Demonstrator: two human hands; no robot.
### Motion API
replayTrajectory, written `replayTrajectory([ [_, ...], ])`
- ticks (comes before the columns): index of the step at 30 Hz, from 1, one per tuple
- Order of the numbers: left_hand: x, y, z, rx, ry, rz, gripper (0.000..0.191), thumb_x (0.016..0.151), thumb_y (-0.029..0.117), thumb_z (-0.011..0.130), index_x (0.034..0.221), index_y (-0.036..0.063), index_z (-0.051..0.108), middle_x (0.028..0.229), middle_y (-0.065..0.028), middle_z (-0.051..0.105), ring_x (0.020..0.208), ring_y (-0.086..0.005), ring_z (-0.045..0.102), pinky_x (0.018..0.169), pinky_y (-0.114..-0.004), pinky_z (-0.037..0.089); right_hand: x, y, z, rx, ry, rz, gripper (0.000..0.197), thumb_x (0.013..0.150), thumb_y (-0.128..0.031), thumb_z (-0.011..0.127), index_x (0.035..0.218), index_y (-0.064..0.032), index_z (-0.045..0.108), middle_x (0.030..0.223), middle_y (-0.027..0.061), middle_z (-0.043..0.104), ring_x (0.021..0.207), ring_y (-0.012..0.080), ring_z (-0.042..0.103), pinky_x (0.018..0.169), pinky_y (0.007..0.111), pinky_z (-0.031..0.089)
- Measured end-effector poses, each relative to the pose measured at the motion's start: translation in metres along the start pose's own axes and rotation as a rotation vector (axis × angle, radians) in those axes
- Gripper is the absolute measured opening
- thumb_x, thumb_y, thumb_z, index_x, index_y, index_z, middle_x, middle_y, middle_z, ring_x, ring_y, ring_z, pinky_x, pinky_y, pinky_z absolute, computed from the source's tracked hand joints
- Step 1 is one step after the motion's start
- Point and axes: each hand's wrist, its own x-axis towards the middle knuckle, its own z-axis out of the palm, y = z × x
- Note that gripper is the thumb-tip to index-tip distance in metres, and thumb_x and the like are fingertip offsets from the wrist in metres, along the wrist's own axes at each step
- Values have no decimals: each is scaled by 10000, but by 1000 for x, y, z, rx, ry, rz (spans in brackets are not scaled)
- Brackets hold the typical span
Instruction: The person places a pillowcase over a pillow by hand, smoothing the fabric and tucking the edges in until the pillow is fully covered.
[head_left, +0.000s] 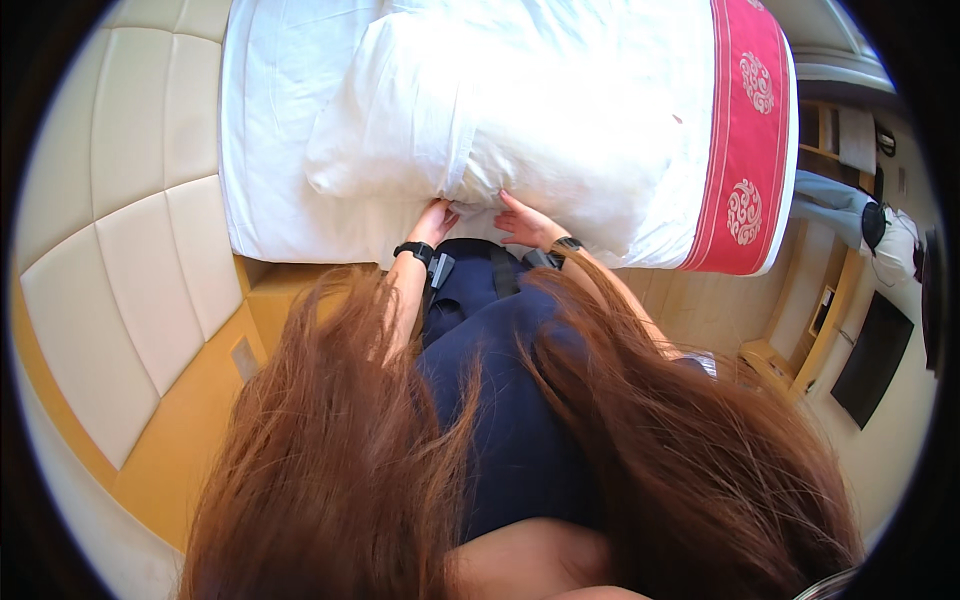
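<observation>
On the bed lies a large white pillow (570, 150), its cover bunched and creased at the near edge. My left hand (436, 223) touches that near edge, the fingertips partly hidden under the fabric; whether it pinches the cloth I cannot tell. To its right, my right hand (525, 222) has its fingers spread, the index fingertip against the pillow's lower side. A gap with folded white fabric separates the two hands. Another part of white bedding (390, 112), perhaps a second pillow or the cover's loose end, extends to the left. Both wrists wear black bands.
A red bed runner (709, 225) with pale round motifs crosses the bed's right end. Cream padded panels (131, 142) and a wooden nightstand (285, 289) stand on the left. Beyond the bed's foot, at the right, is another person (832, 202) near wooden shelving; a dark television (871, 360) hangs on the wall.
</observation>
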Motion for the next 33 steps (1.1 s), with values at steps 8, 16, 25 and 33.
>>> replayTrajectory([
  [8, -34, 49, 22, 275, -39, 24, 197, 813, 105, 601, 1007, 68, 589, 917, -32, 605, 804, -156, 578, 737, -302, 482, 0, -12, 0, 119, -7, -423, 174, 892, -237, 580, 835, -73, 581, 668, -30, 557, 589, 63, 478, 577, 197, 371],
  [16, -111, 117, 73, 559, -174, 612, 333, 732, 131, 617, 1019, -35, 591, 913, -83, 628, 808, -170, 592, 711, -288, 465, -104, -80, 28, -177, 19, -829, 249, 874, -237, 596, 787, -7, 633, 698, 46, 610, 618, 109, 539, 610, 247, 410],
  [25, -148, 98, 103, 620, -30, 839, 300, 726, 144, 615, 963, -40, 597, 841, -126, 662, 765, -196, 632, 670, -319, 487, -119, -64, 83, -231, -122, -755, 256, 907, -213, 556, 879, 30, 632, 777, 85, 643, 709, 141, 587, 708, 266, 470],
  [33, -139, 63, -6, 1355, 280, 369, 429, 725, 298, 674, 989, -28, 583, 942, -177, 643, 809, -251, 622, 729, -349, 485, -75, -30, 66, -592, -209, -378, 392, 949, -360, 435, 1014, -43, 657, 995, 67, 672, 949, 141, 601, 866, 279, 403],
])
